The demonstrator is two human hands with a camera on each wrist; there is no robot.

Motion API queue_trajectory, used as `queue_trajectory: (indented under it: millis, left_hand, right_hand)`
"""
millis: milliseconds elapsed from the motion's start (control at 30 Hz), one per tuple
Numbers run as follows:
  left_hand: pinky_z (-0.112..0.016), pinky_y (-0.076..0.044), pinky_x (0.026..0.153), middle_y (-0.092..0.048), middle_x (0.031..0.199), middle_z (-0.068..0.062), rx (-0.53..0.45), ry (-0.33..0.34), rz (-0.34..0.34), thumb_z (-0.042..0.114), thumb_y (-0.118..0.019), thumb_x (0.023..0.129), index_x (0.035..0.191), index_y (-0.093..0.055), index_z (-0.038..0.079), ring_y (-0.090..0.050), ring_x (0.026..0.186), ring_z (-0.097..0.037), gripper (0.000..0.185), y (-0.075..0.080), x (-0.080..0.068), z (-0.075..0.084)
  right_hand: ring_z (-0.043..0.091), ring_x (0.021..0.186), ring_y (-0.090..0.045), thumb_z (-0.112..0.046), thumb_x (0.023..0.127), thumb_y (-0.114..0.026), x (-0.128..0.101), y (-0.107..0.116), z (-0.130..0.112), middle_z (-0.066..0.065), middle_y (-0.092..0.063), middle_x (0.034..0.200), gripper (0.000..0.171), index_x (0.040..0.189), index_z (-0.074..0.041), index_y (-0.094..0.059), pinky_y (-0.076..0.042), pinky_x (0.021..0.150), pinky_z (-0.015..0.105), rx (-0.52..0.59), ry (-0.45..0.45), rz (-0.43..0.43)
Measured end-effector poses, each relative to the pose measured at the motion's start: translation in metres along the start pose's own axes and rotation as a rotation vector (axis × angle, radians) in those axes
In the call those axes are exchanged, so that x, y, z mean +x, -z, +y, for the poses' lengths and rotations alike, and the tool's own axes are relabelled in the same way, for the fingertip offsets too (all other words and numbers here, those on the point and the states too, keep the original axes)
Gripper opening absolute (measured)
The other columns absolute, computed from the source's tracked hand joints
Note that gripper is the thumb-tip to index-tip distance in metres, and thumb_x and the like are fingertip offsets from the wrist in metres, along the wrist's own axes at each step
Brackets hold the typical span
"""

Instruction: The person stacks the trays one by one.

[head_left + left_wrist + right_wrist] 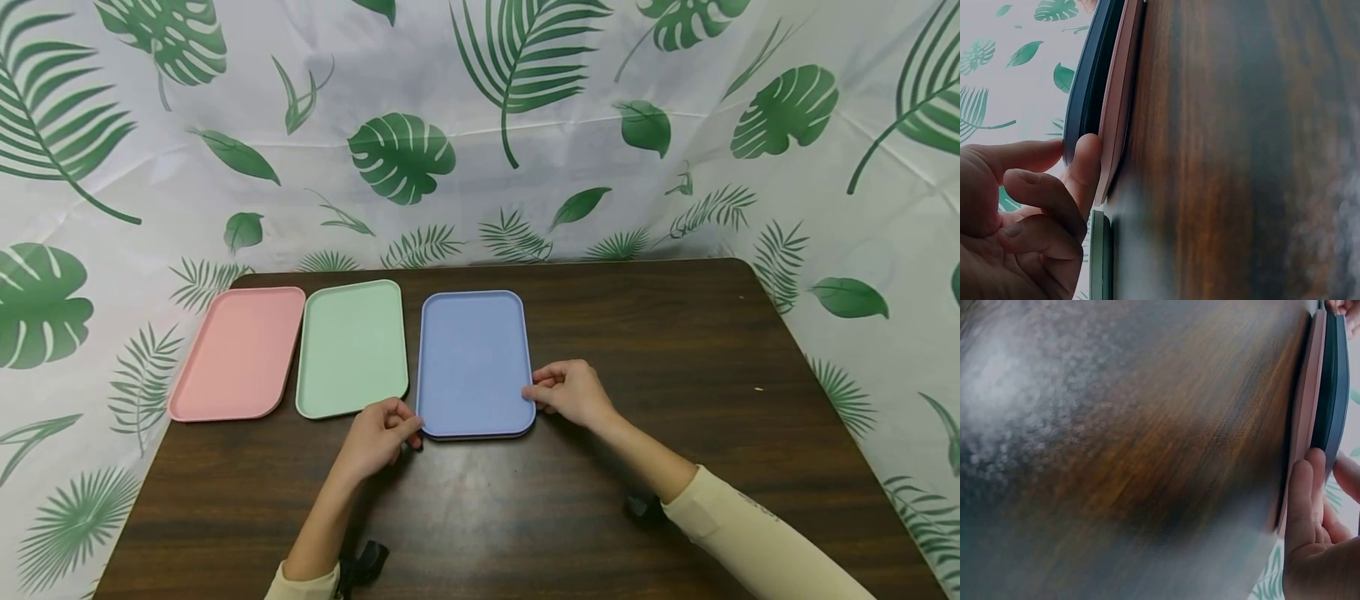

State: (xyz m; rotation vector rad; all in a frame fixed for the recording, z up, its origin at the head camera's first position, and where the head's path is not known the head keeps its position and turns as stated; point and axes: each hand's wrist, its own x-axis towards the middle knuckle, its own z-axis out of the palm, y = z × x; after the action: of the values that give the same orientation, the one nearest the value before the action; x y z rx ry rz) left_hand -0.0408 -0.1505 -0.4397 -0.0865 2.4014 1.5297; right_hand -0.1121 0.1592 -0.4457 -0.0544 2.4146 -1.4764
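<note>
- The blue tray (472, 358), stacked on a pink tray (1116, 106) on the wooden table (675, 350), is pinched at its near-left corner by the left hand (382, 437).
- Its right edge is pinched by the right hand (573, 393).
- A green tray (351, 346) lies just beside it.

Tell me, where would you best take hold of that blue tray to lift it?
By the raised rim of the blue tray, from both long sides: it lies flat atop a pink tray, so only the edges give a grip. The left hand and right hand pinch there.
</note>
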Motion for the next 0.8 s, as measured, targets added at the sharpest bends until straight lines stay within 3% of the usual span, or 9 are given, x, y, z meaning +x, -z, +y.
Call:
queue_trajectory:
  millis: [267,433,600,800]
  left_hand:
    - [-0.026,-0.035,0.042,-0.068,0.069,-0.012,-0.022,0.000,-0.004,0.017,-0.066,0.094,0.091,-0.063,0.001,-0.041,0.038,-0.011,0.017,0.001,-0.001,-0.002]
    - [-0.026,-0.036,0.043,-0.069,0.071,-0.012,-0.035,0.016,0.019,0.018,-0.063,0.097,0.096,-0.064,-0.001,-0.042,0.040,-0.013,0.020,0.009,-0.003,-0.008]
    - [-0.027,-0.038,0.044,-0.069,0.073,-0.012,-0.020,0.022,0.104,0.022,-0.062,0.098,0.099,-0.064,-0.002,-0.045,0.042,-0.014,0.024,0.029,-0.012,-0.013]
    - [-0.029,-0.041,0.048,-0.072,0.079,-0.011,0.101,0.080,0.248,0.032,-0.058,0.100,0.107,-0.065,0.004,-0.049,0.045,-0.016,0.030,0.062,-0.027,-0.022]
  right_hand:
    - [0.021,0.064,-0.069,-0.021,0.085,-0.079,0.001,0.002,0.002,0.007,-0.071,0.077,0.027,0.099,0.002,-0.074,-0.057,0.058,0.034,0.025,-0.004,-0.028]
    - [0.022,0.063,-0.069,-0.026,0.088,-0.075,0.003,0.006,-0.002,0.009,-0.071,0.075,0.027,0.096,0.000,-0.075,-0.057,0.057,0.035,0.009,0.013,0.004]
    - [0.022,0.063,-0.069,-0.029,0.089,-0.074,0.011,0.012,-0.011,0.010,-0.070,0.075,0.028,0.097,-0.002,-0.075,-0.056,0.055,0.035,-0.011,0.011,0.061]
    - [0.023,0.066,-0.069,-0.028,0.090,-0.072,0.028,0.012,-0.026,0.012,-0.071,0.080,0.026,0.101,-0.004,-0.074,-0.057,0.057,0.037,0.002,0.040,0.070]
